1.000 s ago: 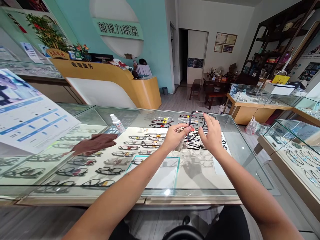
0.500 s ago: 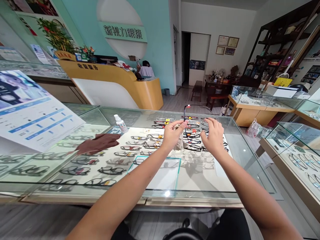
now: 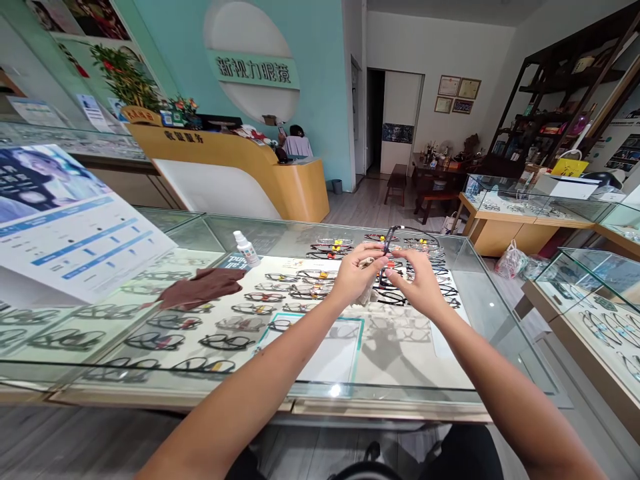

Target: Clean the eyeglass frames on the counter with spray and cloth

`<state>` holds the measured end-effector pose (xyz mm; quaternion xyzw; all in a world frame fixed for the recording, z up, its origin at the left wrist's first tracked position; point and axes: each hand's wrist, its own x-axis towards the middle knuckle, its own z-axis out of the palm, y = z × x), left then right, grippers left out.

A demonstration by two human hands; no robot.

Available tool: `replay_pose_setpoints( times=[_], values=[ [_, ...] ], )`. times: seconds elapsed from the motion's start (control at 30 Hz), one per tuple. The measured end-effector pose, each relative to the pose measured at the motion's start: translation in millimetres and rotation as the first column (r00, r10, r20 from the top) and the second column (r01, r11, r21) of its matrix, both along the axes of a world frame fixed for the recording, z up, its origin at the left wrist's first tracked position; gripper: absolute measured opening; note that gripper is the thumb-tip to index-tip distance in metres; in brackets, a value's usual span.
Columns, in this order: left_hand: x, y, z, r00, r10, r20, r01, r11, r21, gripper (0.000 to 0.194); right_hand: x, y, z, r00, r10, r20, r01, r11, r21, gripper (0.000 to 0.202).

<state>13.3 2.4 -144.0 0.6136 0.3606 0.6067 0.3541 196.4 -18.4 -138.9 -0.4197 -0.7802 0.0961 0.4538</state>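
Left hand (image 3: 354,272) is closed in a pinch on the dark glasses (image 3: 387,241), with a pale cloth (image 3: 367,294) bunched in its grip; the right hand (image 3: 419,279) is half curled, thumb and fingertips at the glasses, but whether it grips them I cannot tell. The glasses are up off the glass-topped desk (image 3: 390,408), one temple arm extended. A white bottle (image 3: 245,249) stands upright, out of both hands, near a crumpled brown cloth (image 3: 207,288). The lenses' condition, and so how much is done, cannot be made out.
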Motion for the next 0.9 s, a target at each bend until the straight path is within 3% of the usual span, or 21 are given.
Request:
replay_pose_setpoints(
  times=[0.3, 0.43, 0.57, 0.67, 0.8, 0.9],
  values=[
    [-2.1, -10.3, 5.9, 0.995, -0.1, -0.026, 0.099, 0.994, -0.035, 0.039, -12.9, -7.6, -6.2, 0.968, 0.125, -0.218, -0.15, 0.984, -0.098, 0.04],
    [-1.2, -15.1, 9.9, 0.992, -0.118, -0.035, 0.117, 0.993, -0.024, 0.04, -13.6, -11.4, -3.7, 0.963, 0.139, -0.23, -0.161, 0.984, -0.079, 0.037],
    [-5.7, -13.6, 15.5, 1.0, -0.011, 0.0, 0.011, 0.999, 0.043, 0.034, -11.2, -12.0, -0.1, 0.977, 0.07, -0.203, -0.082, 0.995, -0.051, 0.037],
    [-18.1, 0.1, 17.6, 0.979, 0.127, 0.159, -0.127, 0.992, -0.009, 0.041, -8.0, -10.3, 2.7, 0.979, 0.032, -0.202, -0.041, 0.998, -0.038, 0.033],
    [-50.2, 32.2, 19.1, 0.8, 0.377, 0.466, -0.299, 0.925, -0.234, 0.072, -3.0, -6.8, 4.5, 0.974, -0.006, -0.226, -0.005, 0.999, -0.046, 0.032],
    [-83.7, 53.6, 23.7, 0.562, 0.564, 0.605, -0.402, 0.825, -0.397, 0.067, -0.2, -4.9, 5.0, 0.974, -0.013, -0.226, 0.002, 0.999, -0.047, 0.034]
  ],
)
